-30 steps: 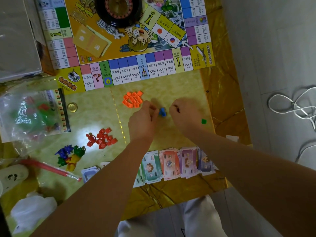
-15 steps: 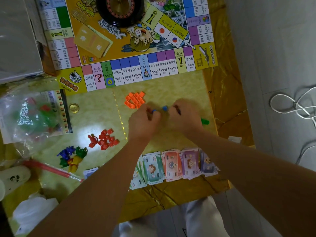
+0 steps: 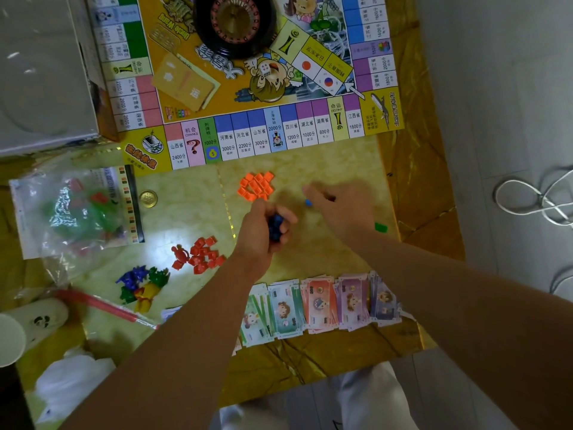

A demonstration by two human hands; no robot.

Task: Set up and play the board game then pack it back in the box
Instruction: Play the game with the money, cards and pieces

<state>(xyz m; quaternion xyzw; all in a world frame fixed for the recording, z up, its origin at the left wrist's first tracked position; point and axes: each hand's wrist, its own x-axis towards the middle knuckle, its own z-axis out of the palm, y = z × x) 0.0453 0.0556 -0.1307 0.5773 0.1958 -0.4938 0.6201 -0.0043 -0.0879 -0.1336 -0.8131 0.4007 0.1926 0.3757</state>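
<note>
i watched this through the head camera, looking down over both forearms at the bench (image 3: pixel 186 212). the left hand (image 3: pixel 263 234) was curled into a loose cup, its fingers (image 3: pixel 263 212) wrapped round a clutch of dark blue pieces (image 3: pixel 274 226) held just above the bench top.

the right hand (image 3: pixel 344 207) was smeared by motion, so i could not tell whether its fingers were spread or pinching.

1 loose blue piece (image 3: pixel 308 202) lay on the bench between the 2 hands. it sat just beside the right hand's fingertips, on their left, and up and to the right of the left hand's cup. the right hand was plainly the nearer, and the full left hand looked a poor candidate for picking anything up. the piece was too small for me to read a long axis.

1 green piece (image 3: pixel 380 227) lay apart on the far side of the right wrist, near the bench edge. the orange pieces (image 3: pixel 255 186) sat in a tight pile just beyond the left hand. the red pieces (image 3: pixel 203 254) were heaped to its left. the board (image 3: pixel 310 131) lay open past all of them.

i judged this to be sorting during setup: blue was being gathered by colour, with that 1 stray left to collect. the next move would want a short reach left by the right hand, then a drop into the left palm.
</note>
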